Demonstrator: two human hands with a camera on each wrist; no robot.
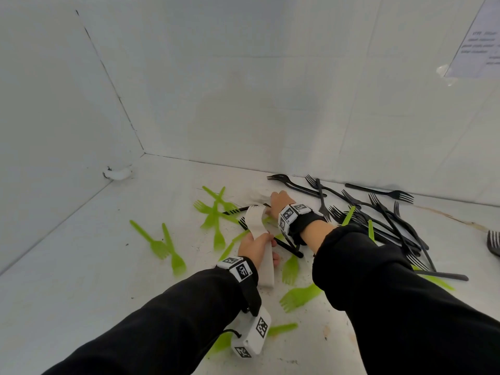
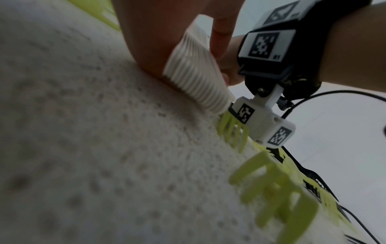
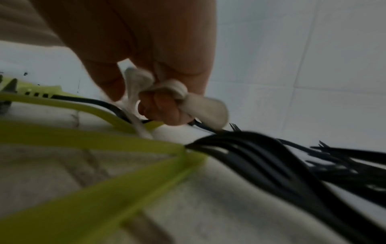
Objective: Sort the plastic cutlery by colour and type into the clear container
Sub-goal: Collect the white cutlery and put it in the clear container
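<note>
My left hand [image 1: 255, 246] grips a thick stack of white forks [image 1: 254, 217] by the handles, tines pointing away; the left wrist view shows the ribbed stack [image 2: 188, 77] resting against the white table [image 1: 67, 280]. Just beyond it, my right hand [image 1: 280, 200] reaches down among the cutlery, and its curled fingers [image 3: 163, 107] pinch white cutlery pieces [image 3: 206, 107] whose type I cannot tell. Green forks [image 1: 173, 255] lie scattered left and in front of the hands. A heap of black forks [image 1: 392, 220] lies to the right. No clear container is in view.
White walls close the table on the left and at the back. A printed sheet [image 1: 481, 41] hangs on the right wall. A small white lump [image 1: 117, 173] sticks to the left wall's foot. One more black fork [image 1: 493, 242] lies at the right edge.
</note>
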